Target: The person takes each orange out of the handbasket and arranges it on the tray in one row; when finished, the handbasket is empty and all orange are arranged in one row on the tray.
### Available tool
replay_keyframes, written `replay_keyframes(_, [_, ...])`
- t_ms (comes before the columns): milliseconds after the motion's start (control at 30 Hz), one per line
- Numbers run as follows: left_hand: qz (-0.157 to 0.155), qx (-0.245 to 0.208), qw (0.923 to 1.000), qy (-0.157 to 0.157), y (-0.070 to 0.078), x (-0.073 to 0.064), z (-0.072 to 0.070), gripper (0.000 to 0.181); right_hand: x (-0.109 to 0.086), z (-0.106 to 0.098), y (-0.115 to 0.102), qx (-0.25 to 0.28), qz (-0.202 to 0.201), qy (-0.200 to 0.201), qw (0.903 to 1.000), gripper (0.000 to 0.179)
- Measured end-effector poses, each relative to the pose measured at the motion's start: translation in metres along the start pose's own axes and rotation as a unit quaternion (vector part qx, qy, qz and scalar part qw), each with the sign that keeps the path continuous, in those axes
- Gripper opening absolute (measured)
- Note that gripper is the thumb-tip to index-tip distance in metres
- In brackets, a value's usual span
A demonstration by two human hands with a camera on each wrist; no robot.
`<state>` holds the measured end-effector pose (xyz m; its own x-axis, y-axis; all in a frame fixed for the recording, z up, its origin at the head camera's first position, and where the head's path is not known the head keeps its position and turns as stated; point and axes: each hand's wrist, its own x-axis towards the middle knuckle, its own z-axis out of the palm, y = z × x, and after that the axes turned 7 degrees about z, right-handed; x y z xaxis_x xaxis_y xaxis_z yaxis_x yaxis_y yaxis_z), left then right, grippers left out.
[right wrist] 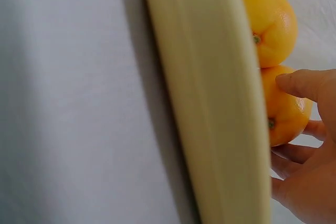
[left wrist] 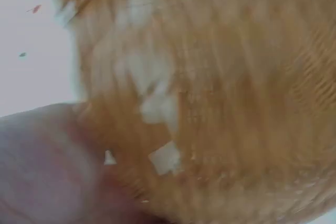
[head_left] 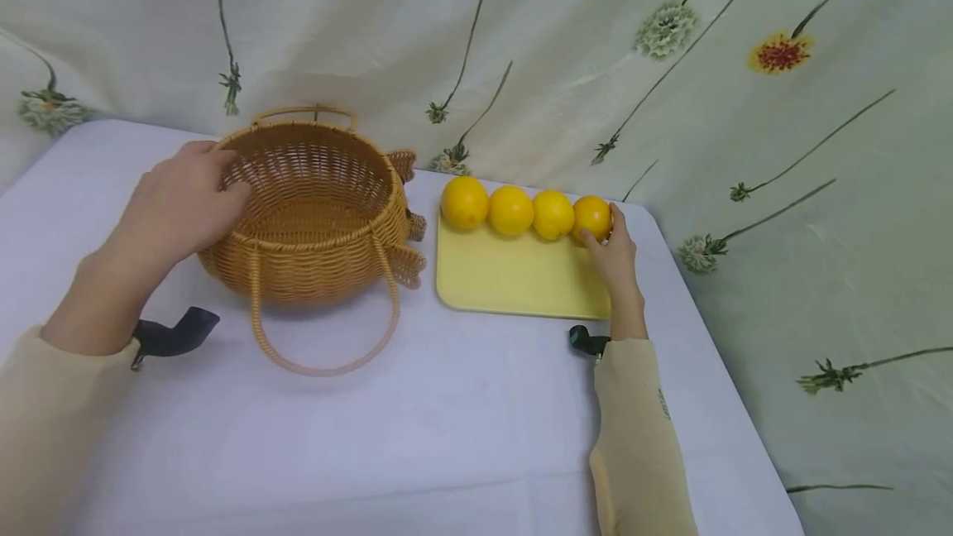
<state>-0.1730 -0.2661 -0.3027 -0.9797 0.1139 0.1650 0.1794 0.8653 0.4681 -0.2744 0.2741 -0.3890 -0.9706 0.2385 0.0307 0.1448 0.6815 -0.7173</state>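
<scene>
My left hand [head_left: 186, 197] grips the left side of the rim of a brown wicker basket [head_left: 313, 271]. Close up in the left wrist view, the woven wall [left wrist: 252, 103] is blurred beside part of that hand [left wrist: 47, 166]. On the right, my right hand [head_left: 615, 251] holds the rightmost orange [head_left: 591, 217], thumb on one side and fingers on the other. The same orange [right wrist: 286, 106] shows in the right wrist view, with the thumb pressed on its skin. It is the end one of a row of several oranges [head_left: 511, 211] on a yellow tray [head_left: 514, 275].
The basket's front handle [head_left: 328, 370] hangs down onto the white tablecloth [head_left: 372, 445]; its back handle [head_left: 305, 111] stands up behind. Wicker fins [head_left: 405, 265] jut from its right side, close to the tray. A flowered curtain [head_left: 551, 48] hangs behind the table and down its right side.
</scene>
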Motion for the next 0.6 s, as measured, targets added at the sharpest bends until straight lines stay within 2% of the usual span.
replay_keyframes(100, [0.013, 0.069, 0.9948, -0.074, -0.002, -0.005, -0.016, 0.058, 0.0, 0.0, 0.001, 0.002, 0.009, 0.001, 1.0, 0.078])
replay_keyframes(167, [0.027, 0.081, 0.9905, -0.108, -0.007, -0.009, -0.026, 0.066, 0.0, -0.001, 0.001, 0.003, 0.014, 0.004, 0.9999, 0.08])
replay_keyframes(200, [0.029, 0.08, 0.9895, -0.117, -0.009, -0.009, -0.029, 0.071, 0.0, -0.001, 0.0, 0.004, 0.015, 0.006, 0.9999, 0.08])
replay_keyframes(267, [0.037, 0.066, 0.9904, -0.115, -0.015, -0.011, -0.034, 0.078, 0.0, -0.001, 0.0, 0.006, 0.016, 0.008, 0.9998, 0.081])
replay_keyframes(333, [0.047, 0.028, 0.9927, -0.107, -0.022, -0.011, -0.036, 0.081, -0.001, -0.001, 0.0, 0.01, 0.014, 0.01, 0.9998, 0.082])
replay_keyframes(400, [0.057, -0.038, 0.992, -0.106, -0.028, -0.01, -0.035, 0.082, 0.0, -0.001, 0.0, 0.014, 0.006, 0.015, 0.9998, 0.08])
replay_keyframes(467, [0.068, -0.1, 0.9858, -0.117, -0.034, -0.008, -0.032, 0.086, 0.0, 0.0, 0.001, 0.022, -0.007, 0.024, 0.9995, 0.077])
replay_keyframes(533, [0.08, -0.153, 0.9764, -0.13, -0.039, -0.008, -0.029, 0.092, 0.002, 0.002, 0.002, 0.028, -0.022, 0.036, 0.9988, 0.074])
replay_keyframes(600, [0.093, -0.169, 0.9716, -0.137, -0.044, -0.007, -0.027, 0.099, 0.003, 0.003, 0.003, 0.035, -0.036, 0.044, 0.9978, 0.072])
